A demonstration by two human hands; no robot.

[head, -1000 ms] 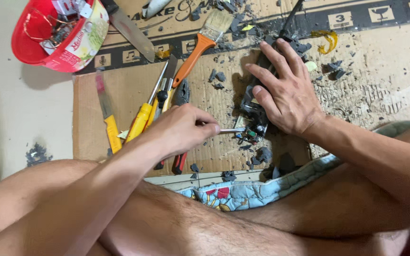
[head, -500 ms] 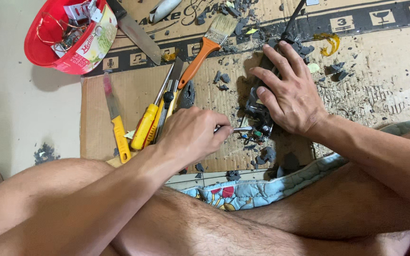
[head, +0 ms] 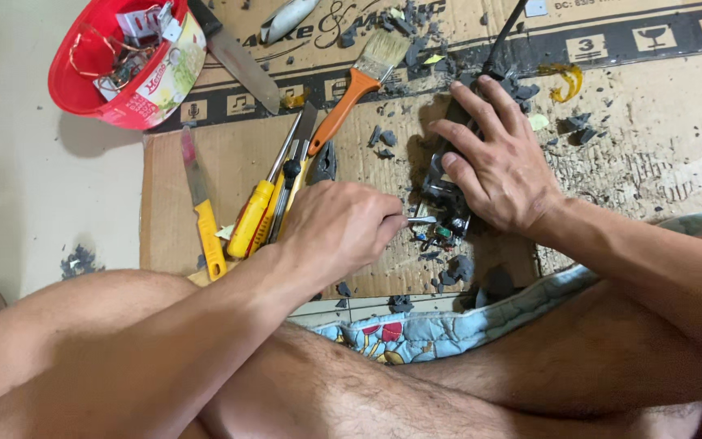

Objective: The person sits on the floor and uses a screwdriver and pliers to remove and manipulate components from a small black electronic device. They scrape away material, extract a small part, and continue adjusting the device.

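I sit on the floor with flattened cardboard spread before my crossed legs and a patterned quilt at its near edge. My right hand lies spread over the dark broken gadget in the middle of the cardboard, palm down, fingers open and pressing it flat. My left hand is curled tight around a thin metal tool, whose tip points into the gadget's exposed insides beside my right thumb. I judge the gadget light and stiff but brittle, with small wires and parts that would snap if pried hard, so the outer shell under my palm is the safe place to hold it. Grey crumbs of casing lie scattered around it and could slide underhand. To the left the room is crowded: an orange-handled paintbrush, yellow screwdrivers, a yellow-handled knife and a long blade, with a red bowl of scraps off the corner. The right side of the cardboard gives freer room.
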